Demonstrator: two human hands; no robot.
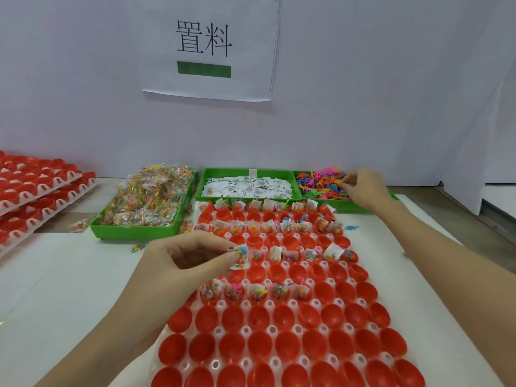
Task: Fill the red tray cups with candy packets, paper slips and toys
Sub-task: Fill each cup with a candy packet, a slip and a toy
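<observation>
A red tray of cups (279, 344) lies in front of me on a white board. Several cups in alternate far rows hold candy packets, paper slips and toys; the near rows are bare. My left hand (192, 255) pinches a candy packet with a paper slip (241, 256) over the tray's left edge. My right hand (363, 188) reaches into the green bin of coloured toys (321, 182), fingers curled among them; what it holds is hidden. A green bin of paper slips (245, 187) and a green bin of candy packets (148, 202) stand behind the tray.
Stacked red cup trays (36, 191) sit at the far left. Loose candy packets (79, 226) lie on the table near the candy bin, and a blue toy (351, 227) lies right of the tray. A paper sign (209, 46) hangs on the wall behind.
</observation>
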